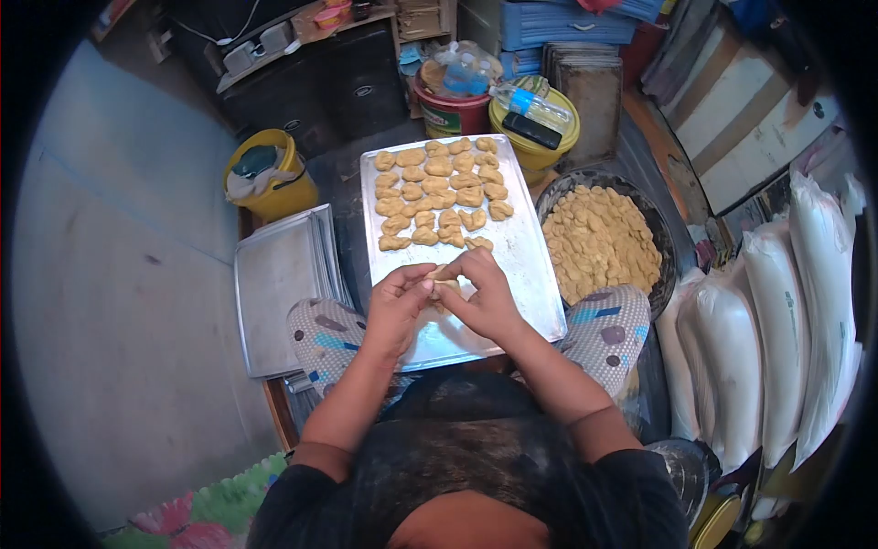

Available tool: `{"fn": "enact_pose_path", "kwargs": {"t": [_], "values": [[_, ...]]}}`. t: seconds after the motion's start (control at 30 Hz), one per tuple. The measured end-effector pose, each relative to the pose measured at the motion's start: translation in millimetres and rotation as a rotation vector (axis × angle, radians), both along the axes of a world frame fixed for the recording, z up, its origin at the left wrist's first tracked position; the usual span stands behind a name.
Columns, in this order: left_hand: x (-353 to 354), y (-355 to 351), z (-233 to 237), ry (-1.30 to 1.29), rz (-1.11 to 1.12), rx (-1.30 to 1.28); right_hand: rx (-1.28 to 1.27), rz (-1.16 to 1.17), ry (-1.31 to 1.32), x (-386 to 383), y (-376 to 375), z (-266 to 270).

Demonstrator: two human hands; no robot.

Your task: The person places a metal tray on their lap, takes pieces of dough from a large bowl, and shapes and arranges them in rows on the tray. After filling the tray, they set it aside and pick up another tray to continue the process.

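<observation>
Both hands meet over the near half of a metal baking tray [517, 288], pinching one small piece of dough [445, 285] between them. My left hand [401, 300] grips it from the left with thumb and fingers. From the right, my right hand [482, 295] holds the same piece, its fingers bent over the top and partly hiding it. Rows of shaped dough pieces [439, 166] cover the far part of the tray. To the right, a dark basin [670, 240] holds a heap of flattened dough pieces [599, 242].
Stacked metal trays [279, 284] lie at the left, beside a yellow bucket [291, 197]. Behind the tray stand a red bucket [455, 117] and a yellow-lidded bucket [567, 137] bearing a phone [531, 131] and bottle. Full white sacks [727, 343] line the right.
</observation>
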State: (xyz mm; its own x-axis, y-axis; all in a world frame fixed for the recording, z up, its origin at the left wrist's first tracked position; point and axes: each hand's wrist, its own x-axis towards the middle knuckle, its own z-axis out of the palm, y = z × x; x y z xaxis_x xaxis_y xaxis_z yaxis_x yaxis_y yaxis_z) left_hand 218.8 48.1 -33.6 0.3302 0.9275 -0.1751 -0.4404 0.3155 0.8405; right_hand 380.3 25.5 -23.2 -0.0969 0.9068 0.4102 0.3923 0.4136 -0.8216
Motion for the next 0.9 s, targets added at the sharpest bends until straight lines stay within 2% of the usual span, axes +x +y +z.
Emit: {"fn": "enact_pose_path", "kwargs": {"t": [0.07,0.1,0.17,0.2,0.27,0.3,0.33,0.37,0.43,0.47,0.53,0.57,0.63,0.67,0.8,0.87,0.9], "values": [[-4,2,-4,0.09,-0.052,0.08,0.201,-0.165,0.005,-5,2,-4],[-4,3,-2,0.178,-0.089,0.16,0.197,-0.177,0.004,-3,0,-2],[0,-2,4,0.205,-0.088,0.165,-0.18,-0.001,0.246,1,-2,3],[1,-4,5,0.253,-0.124,0.226,-0.235,0.104,0.193,9,1,2],[4,-8,3,0.303,-0.161,0.288,-0.227,0.093,0.256,15,7,-19],[9,-11,0,0.36,-0.144,0.411,-0.217,0.085,0.315,15,8,-19],[13,-13,-2,0.415,-0.126,0.532,-0.365,0.1,0.409,17,5,-17],[13,-14,-3,0.417,-0.129,0.53,-0.367,0.098,0.411,18,2,-15],[14,-15,-4,0.319,-0.123,0.426,-0.654,0.228,0.832,20,-1,-3],[13,-14,-5,0.32,-0.125,0.424,-0.655,0.226,0.835,23,-1,-5],[10,-11,-7,0.381,-0.09,0.463,-0.641,0.431,0.896,28,0,-7],[10,-9,-6,0.383,-0.089,0.461,-0.643,0.433,0.898,29,-1,-6],[13,-4,0,0.275,-0.03,0.388,-0.035,0.187,0.165,28,-6,10],[16,-6,3,0.281,-0.02,0.384,0.088,0.08,0.089,24,-5,12],[21,-8,-2,0.139,-0.076,0.304,-0.058,0.003,0.178,22,-10,7],[29,-7,-9,0.322,-0.05,0.557,-0.017,-0.142,0.102,23,-9,6],[29,-7,-6,0.323,-0.054,0.554,-0.02,-0.145,0.104,25,-10,6]]}}
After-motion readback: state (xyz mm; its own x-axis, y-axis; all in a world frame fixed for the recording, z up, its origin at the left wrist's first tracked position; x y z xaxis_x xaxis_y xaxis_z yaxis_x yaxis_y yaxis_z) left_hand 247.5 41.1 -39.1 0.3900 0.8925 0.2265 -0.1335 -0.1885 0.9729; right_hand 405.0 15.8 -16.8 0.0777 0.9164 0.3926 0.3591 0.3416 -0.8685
